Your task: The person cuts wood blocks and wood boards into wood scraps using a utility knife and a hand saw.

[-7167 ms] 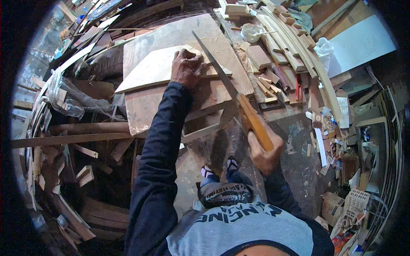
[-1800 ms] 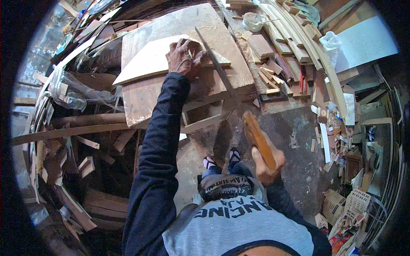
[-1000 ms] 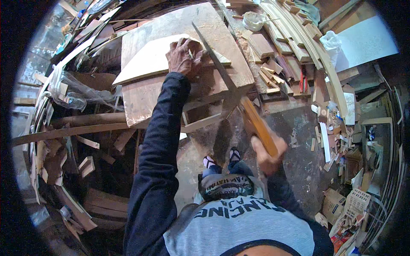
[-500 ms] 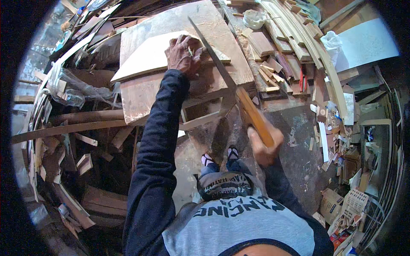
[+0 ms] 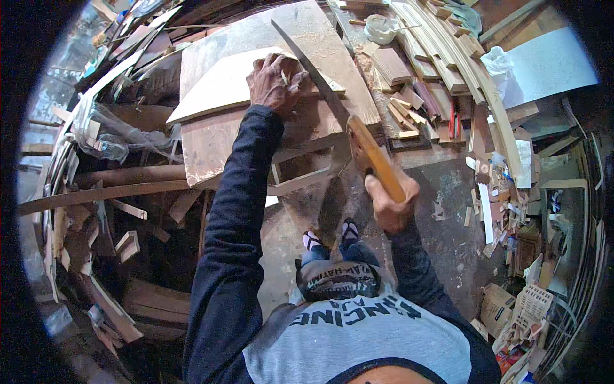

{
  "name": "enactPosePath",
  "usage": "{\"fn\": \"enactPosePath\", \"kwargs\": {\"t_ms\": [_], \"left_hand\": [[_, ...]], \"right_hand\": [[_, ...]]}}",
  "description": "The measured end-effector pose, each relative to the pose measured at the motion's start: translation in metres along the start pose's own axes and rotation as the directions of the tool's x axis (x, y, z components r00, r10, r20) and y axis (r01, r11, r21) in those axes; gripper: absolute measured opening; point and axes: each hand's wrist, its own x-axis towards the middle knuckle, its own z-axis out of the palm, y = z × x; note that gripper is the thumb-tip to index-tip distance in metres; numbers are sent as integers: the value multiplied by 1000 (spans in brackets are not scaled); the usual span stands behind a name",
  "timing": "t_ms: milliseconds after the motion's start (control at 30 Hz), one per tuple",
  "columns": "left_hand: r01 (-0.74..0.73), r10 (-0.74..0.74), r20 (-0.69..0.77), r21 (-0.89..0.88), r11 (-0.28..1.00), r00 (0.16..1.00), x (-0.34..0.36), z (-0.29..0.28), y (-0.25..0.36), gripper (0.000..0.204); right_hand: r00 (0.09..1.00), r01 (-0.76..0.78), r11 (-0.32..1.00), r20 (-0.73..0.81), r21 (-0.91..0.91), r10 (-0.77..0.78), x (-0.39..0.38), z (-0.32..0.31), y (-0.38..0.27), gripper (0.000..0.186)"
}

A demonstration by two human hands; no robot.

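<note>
A pale, angular wooden board point(image 5: 214, 89) lies on a larger worn wooden worktop point(image 5: 208, 150). My left hand point(image 5: 276, 82) presses down on this board near its right part, fingers bent, holding it against the worktop. Wrapped round the wooden handle of a handsaw point(image 5: 323, 83) is my right hand point(image 5: 393, 201), to the right of and nearer than the board. The saw's long, dark blade slants up and away to the left, crossing the board's right end just beside my left fingers. Whether its teeth are sunk in the wood I cannot tell.
Wood offcuts point(image 5: 406, 115), a red-handled tool point(image 5: 455, 121) and a whitish tub point(image 5: 380, 29) lie right of the worktop. Long wooden strips point(image 5: 441, 51) run behind them. Scrap wood point(image 5: 128, 246) fills the left side. My sandalled feet stand on the concrete floor point(image 5: 441, 198).
My right hand and the handsaw have moved a little forward and to the left, the blade's tip reaching farther away. My left hand and the board stay in place.
</note>
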Motion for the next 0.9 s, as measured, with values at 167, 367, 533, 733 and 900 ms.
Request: {"fn": "enactPosePath", "kwargs": {"t_ms": [167,367,533,733,900], "left_hand": [[-5,7,46,-46,999,999,-4,-3,-11,50],[-47,46,-23,-40,998,999,-2,2,0,50],[-18,18,-7,-21,1000,1000,-3,1,-11,51],[-2,2,31,-10,1000,1000,-2,-3,2,48],[-27,27,-11,-7,1000,1000,-3,3,-13,50]], "right_hand": [[999,-53,993,-2,109,53,-60,-18,10,44],[977,-206,969,80,134,197,3,-3,-13,44],[994,-60,984,-77,166,73,-41,-3,9,43],[997,-57,992,-48,112,63,-22,2,2,41],[999,-38,991,-26,125,42,-38,-4,13,42]]}}
